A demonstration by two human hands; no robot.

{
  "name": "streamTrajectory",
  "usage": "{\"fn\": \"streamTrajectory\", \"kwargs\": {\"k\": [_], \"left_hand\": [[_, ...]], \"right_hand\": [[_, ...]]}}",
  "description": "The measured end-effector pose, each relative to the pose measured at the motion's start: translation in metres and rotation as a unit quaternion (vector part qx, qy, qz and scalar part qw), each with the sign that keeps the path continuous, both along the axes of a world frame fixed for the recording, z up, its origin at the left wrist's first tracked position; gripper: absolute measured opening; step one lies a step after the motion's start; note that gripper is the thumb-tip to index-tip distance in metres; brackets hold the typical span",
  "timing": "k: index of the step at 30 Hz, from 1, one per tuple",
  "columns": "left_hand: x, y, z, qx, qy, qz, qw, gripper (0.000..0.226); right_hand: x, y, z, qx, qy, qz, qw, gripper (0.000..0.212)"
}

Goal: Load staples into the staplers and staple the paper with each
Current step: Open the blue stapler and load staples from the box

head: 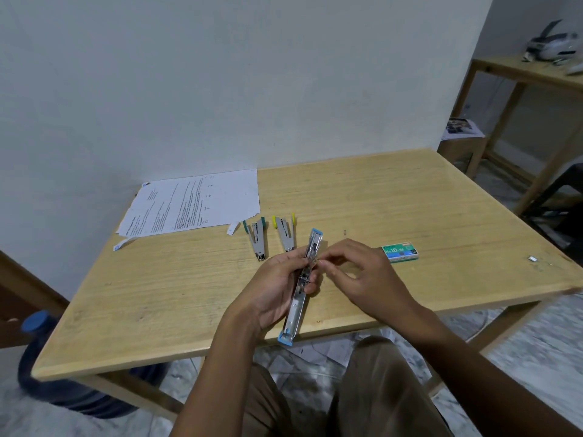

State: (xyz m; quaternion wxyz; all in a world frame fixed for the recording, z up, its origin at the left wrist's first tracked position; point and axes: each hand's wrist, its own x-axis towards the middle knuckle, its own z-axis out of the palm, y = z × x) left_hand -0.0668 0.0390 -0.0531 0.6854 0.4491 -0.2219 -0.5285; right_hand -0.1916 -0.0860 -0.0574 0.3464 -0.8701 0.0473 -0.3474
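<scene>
Both forearms extend forward, bare, converging at centre. Left hand (277,285) palm turned inward, fingers curled closed around a held item. Right hand (356,272) palm down, thumb and forefinger pinched together beside the left fingertips, remaining fingers loosely bent.

Three staplers, paper, staple box

Blue stapler (303,280) swung fully open in left hand (277,288); teal stapler (257,236), yellow stapler (285,231), printed paper (192,205) beyond; green staple box (400,252) beside right hand (362,271).
</scene>
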Motion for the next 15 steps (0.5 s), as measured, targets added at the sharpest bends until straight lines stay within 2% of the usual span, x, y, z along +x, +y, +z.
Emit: {"fn": "streamTrajectory", "kwargs": {"k": [4,15], "left_hand": [[-0.002,0.000,0.002,-0.006,-0.001,0.005,1.000,0.030],[-0.002,0.001,0.002,-0.006,-0.017,0.009,1.000,0.032]], "right_hand": [[0.004,0.002,-0.002,-0.017,-0.012,-0.030,0.999,0.012],[0.013,0.004,-0.005,-0.083,0.057,-0.117,0.988,0.016]]}}
